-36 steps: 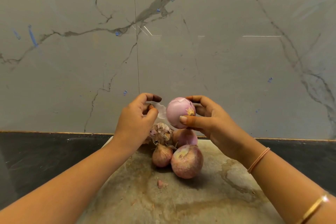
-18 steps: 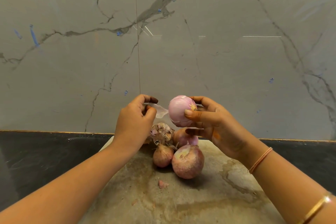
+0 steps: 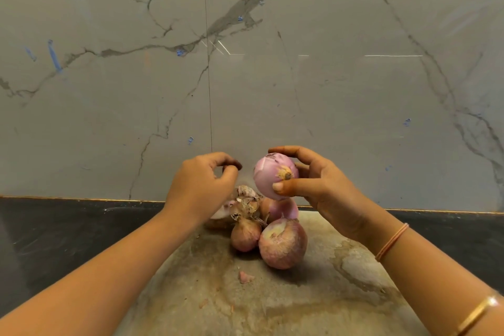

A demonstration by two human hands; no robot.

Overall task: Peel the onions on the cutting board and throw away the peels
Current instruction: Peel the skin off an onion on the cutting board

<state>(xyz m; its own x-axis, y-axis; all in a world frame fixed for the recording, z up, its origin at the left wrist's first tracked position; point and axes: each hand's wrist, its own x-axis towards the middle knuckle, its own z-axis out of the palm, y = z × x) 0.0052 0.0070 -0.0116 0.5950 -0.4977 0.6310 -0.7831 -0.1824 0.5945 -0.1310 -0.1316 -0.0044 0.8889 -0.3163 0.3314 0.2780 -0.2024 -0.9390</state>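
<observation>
My right hand (image 3: pixel 327 194) grips a mostly peeled pink onion (image 3: pixel 268 180) in the air, root end towards me, thumb below and fingers over the top. Just left of it, my left hand (image 3: pixel 203 185) hovers with its fingers curled and thumb meeting the index tip; I see no peel between them. Below, on the stained cutting board (image 3: pixel 245 308), lie a large unpeeled onion (image 3: pixel 283 244), a smaller one (image 3: pixel 245 234), a third onion (image 3: pixel 282 209) behind them, and a heap of dry peels (image 3: pixel 245 199). A white-pink peel piece (image 3: pixel 221 213) lies beside my left wrist.
A small peel scrap (image 3: pixel 245 277) lies on the board in front of the onions. Black countertop (image 3: pixel 68 240) flanks the board on both sides. A grey marble wall (image 3: pixel 272 76) rises right behind the pile.
The thin peel pinched in my left hand is no longer visible there. My right hand has turned the onion, its root end now facing me, with the index finger over the top.
</observation>
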